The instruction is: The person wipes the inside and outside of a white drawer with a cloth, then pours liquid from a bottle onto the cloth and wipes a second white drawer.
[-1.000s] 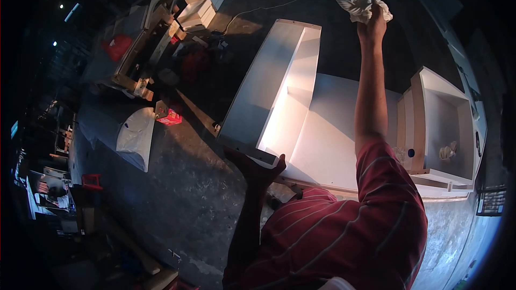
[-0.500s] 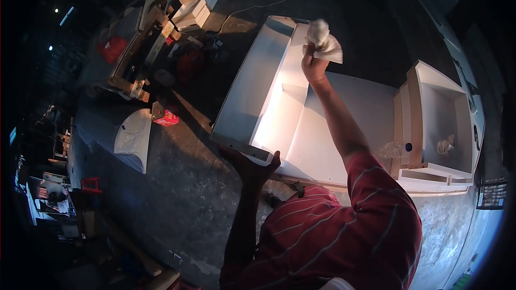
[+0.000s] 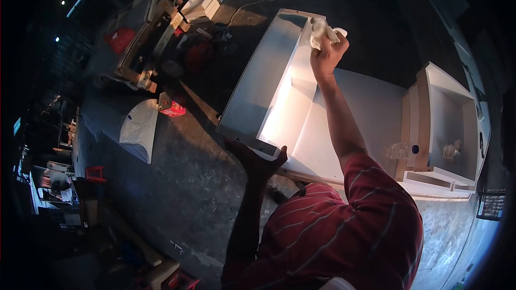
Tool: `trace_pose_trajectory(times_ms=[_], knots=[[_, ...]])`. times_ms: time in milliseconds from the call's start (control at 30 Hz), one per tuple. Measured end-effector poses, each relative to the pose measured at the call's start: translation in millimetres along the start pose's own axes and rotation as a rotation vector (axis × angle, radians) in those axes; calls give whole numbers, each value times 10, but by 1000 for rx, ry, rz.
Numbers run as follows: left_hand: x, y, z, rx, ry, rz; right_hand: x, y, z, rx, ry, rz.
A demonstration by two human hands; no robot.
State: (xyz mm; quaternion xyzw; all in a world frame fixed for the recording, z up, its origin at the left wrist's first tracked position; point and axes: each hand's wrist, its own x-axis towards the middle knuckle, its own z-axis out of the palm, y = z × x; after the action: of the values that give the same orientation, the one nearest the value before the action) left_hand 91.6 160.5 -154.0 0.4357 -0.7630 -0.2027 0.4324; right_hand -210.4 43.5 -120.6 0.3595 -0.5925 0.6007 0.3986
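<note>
A white open-fronted cabinet (image 3: 262,78) lies in front of me, its inside brightly lit. At its near end, my left hand (image 3: 259,165) grips the edge, thumb raised on one side and fingers along the other. My right hand (image 3: 329,59) reaches out to the cabinet's far end, closed on a crumpled white cloth (image 3: 319,35). The cloth overlaps the rim of the far corner in this view. Below my right forearm spreads a wide white panel (image 3: 360,99) of the same piece.
To the right are a raised white compartment (image 3: 449,113) with a crumpled scrap (image 3: 452,150) and a clear bottle (image 3: 396,151) with a dark blue cap. On the left stand a red box (image 3: 172,108), a curved white piece (image 3: 138,129), a wooden frame (image 3: 129,70) and a red stool (image 3: 95,174).
My right hand has turned and shifted slightly at the far end, and the cloth is now bunched nearer the rim. My left hand keeps its hold. The whole view has shifted a little.
</note>
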Motion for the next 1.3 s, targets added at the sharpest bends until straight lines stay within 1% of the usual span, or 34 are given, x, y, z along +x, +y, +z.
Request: trace_pose_trajectory(times_ms=[33, 67, 100, 233, 300, 333, 400, 467, 533, 567, 600, 667, 733, 800, 867, 933, 1000, 1067, 1100, 1133, 1233, 1267, 1300], knots=[[-7, -10, 1, 0, -4, 1, 60, 4, 21, -112, -114, -98], [-17, -21, 11, 81, 8, 24, 102, 32, 51, -226, -229, -195], [-25, -24, 22, 159, 20, 47, 101, 83, 118, -207, -258, -204], [-1, -9, 16, 128, 23, 37, 113, 121, 30, -266, -293, -222], [22, 23, 28, 162, 80, 56, 122, 154, -62, -220, -256, -153], [27, 25, 24, 162, 85, 56, 115, 199, -71, -121, -144, -124], [47, 27, 22, 211, 122, 123, 87, 176, -137, -9, 2, 48], [55, 56, 10, 195, 120, 106, 127, 120, -193, -3, -1, 12], [56, 65, 9, 179, 108, 92, 172, 24, -216, -106, -198, 6], [44, 65, 11, 153, 104, 79, 188, -29, -236, -117, -225, 61], [39, 66, 16, 127, 102, 66, 206, -76, -257, -122, -226, 63], [43, 66, 25, 123, 105, 74, 234, -140, -275, 61, -286, 254], [31, 43, 17, 125, 113, 78, 186, -123, -243, 89, -260, 214], [5, -1, 16, 34, 19, 16, 163, -141, -184, 171, -207, 131], [-7, -14, 25, 30, 17, 12, 157, -161, -144, 132, -270, 95], [-15, -31, 32, 26, 14, 10, 136, -215, -127, 71, -366, 153], [-13, -53, 38, 94, 28, 72, 108, -251, -53, 58, -363, 134], [-5, -44, 23, 69, 25, 51, 78, -207, 8, 46, -362, 118], [1, -36, 15, 42, 22, 30, 82, -157, 32, -28, -395, 85], [1, -39, 11, 43, 20, 28, 71, -115, 41, -103, -428, 53], [4, -44, 20, 90, 34, 52, 175, -142, -42, -161, -422, -1], [-4, -42, 25, 66, 33, 50, 169, -128, -56, -163, -419, -1], [-11, -41, 27, 42, 32, 47, 148, -103, -70, -177, -474, 32]])
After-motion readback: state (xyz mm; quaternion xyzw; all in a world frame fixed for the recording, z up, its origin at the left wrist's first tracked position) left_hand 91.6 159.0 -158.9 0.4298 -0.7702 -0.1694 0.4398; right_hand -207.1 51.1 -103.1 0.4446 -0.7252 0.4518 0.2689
